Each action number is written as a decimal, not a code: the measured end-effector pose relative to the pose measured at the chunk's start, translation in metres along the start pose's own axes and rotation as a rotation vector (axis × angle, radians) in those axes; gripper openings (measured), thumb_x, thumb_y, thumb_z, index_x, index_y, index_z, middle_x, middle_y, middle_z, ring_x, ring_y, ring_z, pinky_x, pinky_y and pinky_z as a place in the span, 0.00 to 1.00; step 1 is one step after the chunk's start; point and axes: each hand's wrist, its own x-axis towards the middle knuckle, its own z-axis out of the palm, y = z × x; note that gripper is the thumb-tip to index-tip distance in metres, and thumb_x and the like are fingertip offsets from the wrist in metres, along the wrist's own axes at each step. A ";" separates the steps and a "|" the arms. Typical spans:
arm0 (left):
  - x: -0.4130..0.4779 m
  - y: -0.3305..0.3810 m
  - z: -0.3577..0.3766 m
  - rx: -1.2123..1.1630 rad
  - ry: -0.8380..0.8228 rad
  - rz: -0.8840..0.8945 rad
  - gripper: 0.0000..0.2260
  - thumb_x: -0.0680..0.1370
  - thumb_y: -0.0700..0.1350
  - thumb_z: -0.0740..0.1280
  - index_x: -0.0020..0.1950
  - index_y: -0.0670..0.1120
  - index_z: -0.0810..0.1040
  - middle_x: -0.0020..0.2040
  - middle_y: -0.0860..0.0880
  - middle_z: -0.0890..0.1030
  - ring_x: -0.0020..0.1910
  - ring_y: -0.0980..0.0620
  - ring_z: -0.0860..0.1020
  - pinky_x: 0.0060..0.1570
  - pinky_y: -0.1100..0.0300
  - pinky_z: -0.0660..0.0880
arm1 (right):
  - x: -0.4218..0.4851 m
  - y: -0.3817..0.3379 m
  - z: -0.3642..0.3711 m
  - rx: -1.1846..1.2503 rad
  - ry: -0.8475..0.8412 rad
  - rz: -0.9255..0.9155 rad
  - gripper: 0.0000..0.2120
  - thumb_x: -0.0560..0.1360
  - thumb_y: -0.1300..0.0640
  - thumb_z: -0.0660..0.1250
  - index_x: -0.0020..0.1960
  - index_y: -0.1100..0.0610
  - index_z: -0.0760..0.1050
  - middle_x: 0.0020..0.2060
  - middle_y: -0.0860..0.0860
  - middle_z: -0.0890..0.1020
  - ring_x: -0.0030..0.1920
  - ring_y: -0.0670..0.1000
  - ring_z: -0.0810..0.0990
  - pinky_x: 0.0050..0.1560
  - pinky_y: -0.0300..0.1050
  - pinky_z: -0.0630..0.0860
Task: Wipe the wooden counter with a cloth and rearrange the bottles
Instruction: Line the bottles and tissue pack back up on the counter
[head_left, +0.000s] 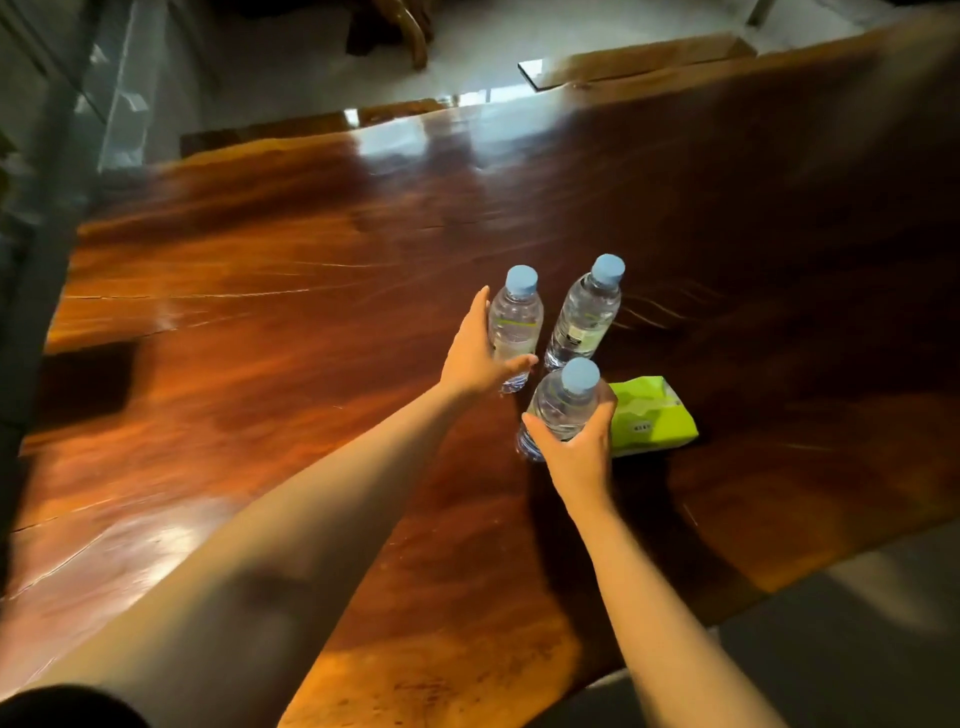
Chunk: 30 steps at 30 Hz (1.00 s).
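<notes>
Though capped, three full water bottles (587, 317)

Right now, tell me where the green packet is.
In the head view the green packet lies flat on the wooden counter, right of centre, close beside the right of the nearest bottle, which partly hides its left end.

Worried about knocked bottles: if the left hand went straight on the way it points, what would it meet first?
The left hand grips the left bottle; beyond it, probably the far bottle, though depth is unclear.
</notes>
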 end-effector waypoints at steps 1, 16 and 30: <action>0.005 0.000 0.004 -0.039 0.007 -0.001 0.47 0.65 0.46 0.79 0.76 0.47 0.54 0.73 0.46 0.68 0.71 0.47 0.68 0.70 0.48 0.66 | 0.002 0.002 0.000 0.011 -0.008 -0.010 0.39 0.63 0.64 0.78 0.68 0.61 0.61 0.59 0.51 0.71 0.57 0.41 0.70 0.53 0.23 0.67; -0.007 -0.018 -0.040 -0.030 0.091 -0.014 0.33 0.65 0.45 0.78 0.64 0.52 0.66 0.54 0.53 0.78 0.54 0.49 0.79 0.56 0.50 0.77 | 0.024 -0.004 0.032 0.056 -0.076 0.015 0.33 0.63 0.61 0.79 0.64 0.56 0.68 0.51 0.48 0.77 0.49 0.49 0.77 0.45 0.28 0.69; -0.129 -0.104 -0.222 0.086 0.364 -0.131 0.34 0.62 0.45 0.75 0.64 0.51 0.66 0.51 0.51 0.79 0.52 0.44 0.79 0.54 0.49 0.76 | -0.054 -0.069 0.175 0.101 -0.470 -0.091 0.33 0.63 0.61 0.78 0.63 0.52 0.67 0.51 0.47 0.78 0.50 0.48 0.79 0.39 0.21 0.73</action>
